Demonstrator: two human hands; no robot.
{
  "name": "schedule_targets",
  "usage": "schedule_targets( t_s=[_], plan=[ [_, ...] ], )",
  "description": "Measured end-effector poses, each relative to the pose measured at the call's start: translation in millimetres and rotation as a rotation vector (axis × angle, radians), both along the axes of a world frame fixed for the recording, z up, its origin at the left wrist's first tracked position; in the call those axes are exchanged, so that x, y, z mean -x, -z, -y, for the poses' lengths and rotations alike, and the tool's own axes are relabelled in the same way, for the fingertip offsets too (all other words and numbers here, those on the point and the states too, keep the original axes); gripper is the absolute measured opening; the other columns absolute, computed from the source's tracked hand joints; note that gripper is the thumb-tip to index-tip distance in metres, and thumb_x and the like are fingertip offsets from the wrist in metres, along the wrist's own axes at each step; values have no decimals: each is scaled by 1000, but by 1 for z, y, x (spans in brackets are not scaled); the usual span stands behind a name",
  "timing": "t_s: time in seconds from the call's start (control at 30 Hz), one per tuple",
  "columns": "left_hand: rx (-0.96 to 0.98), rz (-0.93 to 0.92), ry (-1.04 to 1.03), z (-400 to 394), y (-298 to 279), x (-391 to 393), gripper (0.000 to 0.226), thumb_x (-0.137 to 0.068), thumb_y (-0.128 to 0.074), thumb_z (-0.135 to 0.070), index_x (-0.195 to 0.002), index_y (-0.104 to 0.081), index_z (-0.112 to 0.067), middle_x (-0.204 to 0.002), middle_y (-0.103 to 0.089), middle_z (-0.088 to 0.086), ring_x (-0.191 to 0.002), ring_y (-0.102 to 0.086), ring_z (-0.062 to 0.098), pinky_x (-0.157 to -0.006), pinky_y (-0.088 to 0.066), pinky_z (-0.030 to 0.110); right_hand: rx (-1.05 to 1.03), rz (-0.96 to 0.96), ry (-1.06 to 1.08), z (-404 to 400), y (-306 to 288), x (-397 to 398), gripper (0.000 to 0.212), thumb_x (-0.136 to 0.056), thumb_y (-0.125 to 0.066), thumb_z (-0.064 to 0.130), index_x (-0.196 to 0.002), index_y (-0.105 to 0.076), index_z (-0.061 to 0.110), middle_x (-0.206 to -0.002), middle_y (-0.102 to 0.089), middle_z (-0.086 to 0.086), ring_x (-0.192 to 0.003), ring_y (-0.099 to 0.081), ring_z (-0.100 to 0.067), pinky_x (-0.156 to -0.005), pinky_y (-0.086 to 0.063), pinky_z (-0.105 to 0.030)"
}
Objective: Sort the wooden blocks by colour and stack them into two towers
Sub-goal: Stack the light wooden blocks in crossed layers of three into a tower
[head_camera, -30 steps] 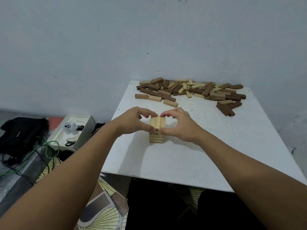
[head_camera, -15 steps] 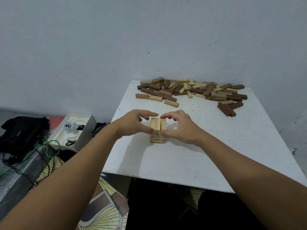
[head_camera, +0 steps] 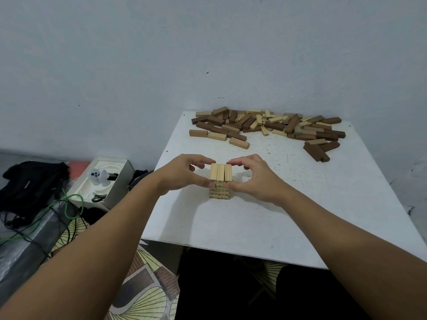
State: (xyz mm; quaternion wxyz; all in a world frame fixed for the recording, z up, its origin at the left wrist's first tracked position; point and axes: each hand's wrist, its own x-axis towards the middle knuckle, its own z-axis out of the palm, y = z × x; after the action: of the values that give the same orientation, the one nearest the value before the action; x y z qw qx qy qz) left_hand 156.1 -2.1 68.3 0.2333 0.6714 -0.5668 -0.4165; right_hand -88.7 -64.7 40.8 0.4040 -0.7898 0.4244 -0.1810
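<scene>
Tower: a short stack of light wooden blocks (head_camera: 220, 181) stands on the white table (head_camera: 323, 204), toward its near left part; the top layer is three pale blocks side by side, lying front to back.
Left hand: the left hand (head_camera: 182, 175) is curled round the tower's left side, thumb low on the near face and forefinger arched over the far top corner.
Right hand: the right hand (head_camera: 253, 179) mirrors it on the right side, thumb at the near face, fingers bent round the far edge. From here I can't quite tell how hard either hand presses.
Loose pile: a heap of mixed dark and light blocks (head_camera: 265, 127) lies along the table's far edge, against the wall, well apart from the tower.
Floor, left: an open white box (head_camera: 101, 181), a black bag (head_camera: 30, 181) and a green cable (head_camera: 67, 206).
</scene>
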Motion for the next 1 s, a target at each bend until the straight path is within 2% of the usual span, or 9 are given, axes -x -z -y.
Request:
schedule_targets(
  t_s=[0.1, 0.37, 0.5, 0.67, 0.83, 1.0],
  plan=[
    [-4, -4, 4, 1, 2, -1, 62, -76, -93, -31, -130, -67, -45, -130, -59, -9, -121, -47, 20, -95, -45, 37, -10, 4, 6, 1, 1, -1, 56, -77, -86, 50, -126, -59, 49, -128, -42, 14, -130, -37, -11, -109, -42, -42],
    [-29, -11, 17, 4, 0, -3, 64, -75, -93, -31, -131, -66, -45, -130, -58, -8, -124, -46, 24, -101, -48, 42, -36, 20, 9, 1, 3, -2, 54, -76, -86, 51, -122, -58, 51, -129, -42, 14, -129, -37, -11, -109, -42, -44],
    [-32, -25, 16, 3, 0, -2, 61, -75, -93, -30, -129, -67, -44, -129, -58, -8, -124, -46, 22, -98, -47, 38, -34, 13, 4, 1, 4, -2, 61, -76, -85, 52, -128, -55, 51, -131, -42, 13, -129, -38, -11, -109, -44, -45],
    [-15, -49, 14, 3, 1, 1, 68, -72, -94, -33, -132, -64, -46, -128, -58, -9, -121, -48, 20, -97, -47, 36, -32, 25, 1, 3, 5, -3, 61, -73, -84, 57, -127, -57, 52, -130, -41, 17, -127, -38, -9, -107, -44, -44],
    [-20, -74, 8, 5, 2, 2, 60, -71, -95, -33, -124, -70, -46, -128, -58, -8, -120, -49, 20, -101, -48, 42, -36, 37, -7, 4, 4, -1, 60, -74, -86, 54, -128, -60, 51, -129, -42, 17, -128, -40, -9, -106, -43, -41],
    [-6, -98, 7, 5, 4, 3, 52, -73, -94, -29, -118, -73, -43, -126, -60, -5, -114, -51, 19, -98, -48, 40, -57, 51, -18, 5, 4, -1, 59, -74, -86, 53, -127, -61, 51, -126, -42, 19, -127, -40, -9, -105, -45, -39]
  ],
)
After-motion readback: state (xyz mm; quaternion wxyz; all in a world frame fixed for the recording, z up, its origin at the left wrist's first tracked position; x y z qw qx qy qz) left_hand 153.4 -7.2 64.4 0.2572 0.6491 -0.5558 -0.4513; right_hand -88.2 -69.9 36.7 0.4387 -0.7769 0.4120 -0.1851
